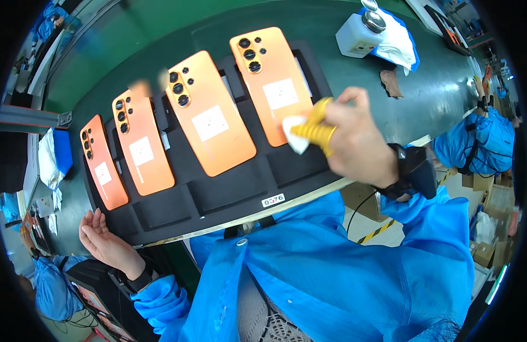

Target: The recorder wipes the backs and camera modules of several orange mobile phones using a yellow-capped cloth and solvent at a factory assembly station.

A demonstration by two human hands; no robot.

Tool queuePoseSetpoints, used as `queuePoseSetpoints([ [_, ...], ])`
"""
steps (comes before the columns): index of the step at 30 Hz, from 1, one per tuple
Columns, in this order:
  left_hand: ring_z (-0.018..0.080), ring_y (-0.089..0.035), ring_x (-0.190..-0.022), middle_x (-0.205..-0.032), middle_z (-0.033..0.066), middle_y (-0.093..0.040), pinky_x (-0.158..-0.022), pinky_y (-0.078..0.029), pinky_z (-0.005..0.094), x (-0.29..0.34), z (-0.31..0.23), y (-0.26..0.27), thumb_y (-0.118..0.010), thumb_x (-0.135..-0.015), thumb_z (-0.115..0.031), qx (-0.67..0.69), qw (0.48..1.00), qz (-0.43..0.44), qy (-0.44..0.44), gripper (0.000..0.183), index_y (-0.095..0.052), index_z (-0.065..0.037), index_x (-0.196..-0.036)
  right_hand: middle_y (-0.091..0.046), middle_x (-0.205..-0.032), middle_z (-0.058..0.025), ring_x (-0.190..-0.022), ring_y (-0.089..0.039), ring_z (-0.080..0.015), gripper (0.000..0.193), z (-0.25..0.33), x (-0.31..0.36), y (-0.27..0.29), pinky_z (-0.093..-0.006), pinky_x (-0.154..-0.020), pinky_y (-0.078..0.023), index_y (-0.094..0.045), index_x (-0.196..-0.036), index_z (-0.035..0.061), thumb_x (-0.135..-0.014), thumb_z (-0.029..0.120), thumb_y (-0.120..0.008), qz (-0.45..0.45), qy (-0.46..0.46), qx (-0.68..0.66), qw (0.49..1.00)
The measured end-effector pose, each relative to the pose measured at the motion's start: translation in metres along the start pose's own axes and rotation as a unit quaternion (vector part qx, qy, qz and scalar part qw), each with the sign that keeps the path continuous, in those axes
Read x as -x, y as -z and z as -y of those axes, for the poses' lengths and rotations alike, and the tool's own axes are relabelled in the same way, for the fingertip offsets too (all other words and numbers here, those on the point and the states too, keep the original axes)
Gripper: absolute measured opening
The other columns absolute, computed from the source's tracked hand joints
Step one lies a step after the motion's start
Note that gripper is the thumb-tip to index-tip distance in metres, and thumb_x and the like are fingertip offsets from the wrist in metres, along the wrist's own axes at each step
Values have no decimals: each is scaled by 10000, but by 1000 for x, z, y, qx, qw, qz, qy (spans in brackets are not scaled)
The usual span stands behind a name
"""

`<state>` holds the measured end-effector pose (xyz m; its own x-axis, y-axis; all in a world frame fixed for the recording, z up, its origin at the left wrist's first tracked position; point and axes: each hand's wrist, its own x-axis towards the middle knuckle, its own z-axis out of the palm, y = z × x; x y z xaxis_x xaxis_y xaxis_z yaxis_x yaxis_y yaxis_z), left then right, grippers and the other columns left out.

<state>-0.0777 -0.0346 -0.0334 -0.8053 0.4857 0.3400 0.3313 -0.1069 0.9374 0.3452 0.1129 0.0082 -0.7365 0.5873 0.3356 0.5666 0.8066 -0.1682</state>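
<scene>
Several orange phones lie back side up in a row on a black compartmented tray [226,196], each with a white label. My right hand [360,139], with yellow finger covers on its fingers, is closed on a white wiping cloth [297,141]. That cloth touches the lower end of the rightmost phone [275,71]. To its left lie a second phone [220,151], a third [153,174] and the leftmost phone [113,191]. At the tray's near left corner, my left hand [108,242] is open, palm up and holding nothing, just below the leftmost phone.
A white pump bottle [354,37] stands at the back right beside white wipes [397,45] in a blue holder. Nearby lies a brown scrap [391,84]. Another blue holder [62,151] is at the left. People in blue work at the right [480,142] and left [58,290].
</scene>
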Motion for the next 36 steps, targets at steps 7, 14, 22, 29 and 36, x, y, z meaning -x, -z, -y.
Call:
queuePoseSetpoints([
  [7,214,-603,-995,-1097,138,-590,-892,-461,318,1,-10,-9,-357,-1043,-257,-50,999,-20,10,329,-500,23,-1140,-503,-806,-49,-837,-512,-202,87,20,-2,-10,-418,-835,-306,-663,-644,86,-700,117,-604,-29,-128,136,982],
  [14,214,-606,-992,-1098,138,-599,-890,-466,317,1,-10,-14,-362,-1042,-259,-82,996,-14,16,324,-500,16,-1143,-483,-758,-52,-821,-507,-211,72,46,19,3,-421,-844,-313,-658,-631,69,-656,121,-614,53,-146,64,986],
  [22,194,-607,-985,-1071,134,-605,-874,-481,287,-3,-7,-10,-386,-1036,-256,-84,996,22,11,312,-506,16,-1133,-591,-814,-84,-783,-552,-238,113,-16,42,24,-398,-759,-352,-698,-743,26,-640,25,-653,-131,-259,160,944],
  [29,193,-578,-1035,-1137,110,-573,-935,-447,312,-24,-16,0,-462,-1006,-247,-158,986,44,-25,329,-515,31,-1174,-613,-927,-157,-819,-589,-299,250,-6,44,14,-415,-775,-436,-687,-966,-43,-758,95,-672,-83,-312,96,942],
  [36,148,-532,-894,-988,93,-627,-799,-431,275,-56,5,15,-534,-971,-365,-330,917,171,148,467,-605,78,-1099,-536,-965,-215,-821,-583,-421,476,15,30,-13,-459,-715,-482,-571,-1140,-80,-852,285,-676,-34,-403,-128,905],
])
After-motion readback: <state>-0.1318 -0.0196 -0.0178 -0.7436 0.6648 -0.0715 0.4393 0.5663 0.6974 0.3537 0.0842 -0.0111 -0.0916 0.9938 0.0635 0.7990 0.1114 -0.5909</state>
